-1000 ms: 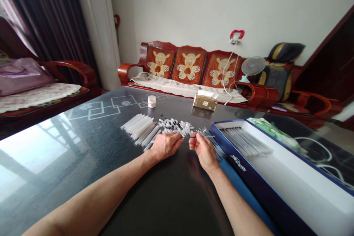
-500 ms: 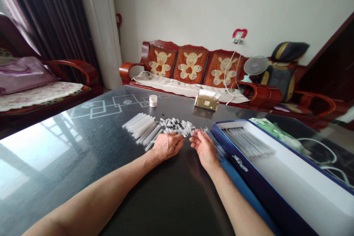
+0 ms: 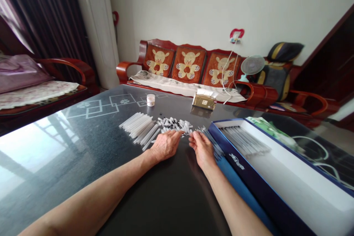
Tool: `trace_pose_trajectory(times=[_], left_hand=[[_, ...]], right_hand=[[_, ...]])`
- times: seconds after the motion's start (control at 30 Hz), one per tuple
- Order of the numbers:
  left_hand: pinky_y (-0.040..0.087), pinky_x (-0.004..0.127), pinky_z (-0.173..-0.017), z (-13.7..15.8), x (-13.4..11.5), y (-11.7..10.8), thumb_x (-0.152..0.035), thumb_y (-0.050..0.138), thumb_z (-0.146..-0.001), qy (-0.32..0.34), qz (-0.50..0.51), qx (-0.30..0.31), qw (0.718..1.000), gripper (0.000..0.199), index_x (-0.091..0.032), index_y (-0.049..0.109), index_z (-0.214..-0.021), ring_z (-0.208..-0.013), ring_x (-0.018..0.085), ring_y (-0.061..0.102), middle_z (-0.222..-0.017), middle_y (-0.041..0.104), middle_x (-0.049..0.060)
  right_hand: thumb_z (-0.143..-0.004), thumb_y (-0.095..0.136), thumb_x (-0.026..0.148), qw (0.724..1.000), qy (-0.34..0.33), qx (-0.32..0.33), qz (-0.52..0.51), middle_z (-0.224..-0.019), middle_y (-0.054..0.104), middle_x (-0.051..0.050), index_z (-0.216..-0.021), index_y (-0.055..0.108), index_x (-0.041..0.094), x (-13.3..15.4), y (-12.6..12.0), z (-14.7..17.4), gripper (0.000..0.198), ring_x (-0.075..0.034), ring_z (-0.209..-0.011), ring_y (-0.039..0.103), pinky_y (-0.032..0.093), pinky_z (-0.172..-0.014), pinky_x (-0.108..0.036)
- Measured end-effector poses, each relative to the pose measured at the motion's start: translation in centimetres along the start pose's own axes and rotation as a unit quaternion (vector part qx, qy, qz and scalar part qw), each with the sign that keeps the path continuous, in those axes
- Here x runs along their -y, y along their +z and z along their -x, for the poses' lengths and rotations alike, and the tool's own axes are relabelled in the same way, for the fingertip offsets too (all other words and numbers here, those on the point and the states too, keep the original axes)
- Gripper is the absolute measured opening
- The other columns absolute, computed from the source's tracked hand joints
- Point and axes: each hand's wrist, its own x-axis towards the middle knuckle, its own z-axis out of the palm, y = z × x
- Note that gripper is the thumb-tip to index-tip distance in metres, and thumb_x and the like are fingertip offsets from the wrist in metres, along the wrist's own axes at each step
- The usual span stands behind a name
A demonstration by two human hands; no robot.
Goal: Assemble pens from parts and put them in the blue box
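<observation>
My left hand [image 3: 166,144] is closed over the near edge of a heap of small white and black pieces [image 3: 174,123], fingertips pressed together. What it pinches, if anything, is too small to make out. Just to its right, my right hand [image 3: 202,148] has thumb and fingers drawn together on something I cannot identify. A short gap separates the two hands. Beside the left hand lies a pile of white plastic tubes [image 3: 137,125]. A bunch of thin, metal-tipped rods [image 3: 211,138] lies just beyond the right hand, against the box.
A long blue box [image 3: 240,167] with white inside stands at the right, holding a row of clear pen-like sticks [image 3: 245,140]. Behind the heap are a small white jar [image 3: 151,100] and a gold tissue pack [image 3: 204,101]. Green packaging [image 3: 276,132] and a white cable [image 3: 318,143] lie beyond the box.
The camera view has shifted slightly, so the scene sits a little further left. My left fingertips have risen a little toward the heap; my right fingers have drawn closer together.
</observation>
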Motion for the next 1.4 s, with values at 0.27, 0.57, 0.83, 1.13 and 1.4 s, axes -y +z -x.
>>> trace_pose_trajectory(times=[0.27,0.57,0.83,1.13,1.4], left_hand=[[0.051,0.027,-0.078,0.1,-0.1,0.5,-0.020,0.037,-0.093,-0.021,0.004,0.030,0.999,0.033,-0.020,0.051,-0.124,-0.091,0.018,0.064,-0.098,0.066,0.007],[0.051,0.028,-0.070,-0.2,0.0,-0.3,-0.020,0.036,-0.093,-0.112,-0.042,0.056,0.991,0.037,-0.023,0.051,-0.127,-0.084,0.020,0.064,-0.091,0.063,0.007],[0.053,0.032,-0.069,-0.3,-1.1,-1.4,-0.015,0.038,-0.088,-0.041,-0.073,0.148,0.985,0.025,-0.018,0.056,-0.105,-0.081,0.022,0.063,-0.086,0.061,0.008],[0.055,0.035,-0.069,-0.2,0.0,-0.8,-0.015,0.044,-0.081,-0.022,-0.051,0.175,0.983,0.025,-0.013,0.061,-0.099,-0.083,0.025,0.063,-0.097,0.061,0.013],[0.052,0.031,-0.064,-0.4,0.0,-0.9,-0.019,0.037,-0.089,-0.065,-0.042,0.119,0.990,0.024,-0.019,0.057,-0.101,-0.075,0.021,0.064,-0.086,0.062,0.007]], right_hand=[[-0.075,0.063,0.048,0.937,-0.140,0.086,0.308,-0.082,0.073,-0.006,-0.088,0.073,0.019,-0.5,0.3,0.8,0.034,-0.021,-0.075,0.067,0.052,-0.066,-0.030],[-0.082,0.051,0.038,0.905,-0.190,0.065,0.375,-0.089,0.073,-0.007,-0.098,0.070,0.019,-0.4,0.1,-0.9,0.032,-0.020,-0.074,0.068,0.054,-0.068,-0.031],[-0.080,0.056,0.018,0.702,-0.273,0.216,0.622,-0.100,0.072,-0.005,-0.094,0.075,0.023,0.6,10.7,-9.8,0.024,-0.019,-0.095,0.065,0.046,-0.093,-0.029],[-0.065,0.064,0.004,0.713,-0.237,0.252,0.609,-0.088,0.074,-0.006,-0.067,0.076,0.021,-4.4,17.1,-13.8,0.021,-0.022,-0.090,0.066,0.046,-0.085,-0.027],[-0.080,0.056,0.024,0.829,-0.234,0.148,0.486,-0.082,0.073,-0.003,-0.091,0.072,0.018,0.7,11.9,-11.3,0.021,-0.016,-0.076,0.066,0.051,-0.074,-0.028]])
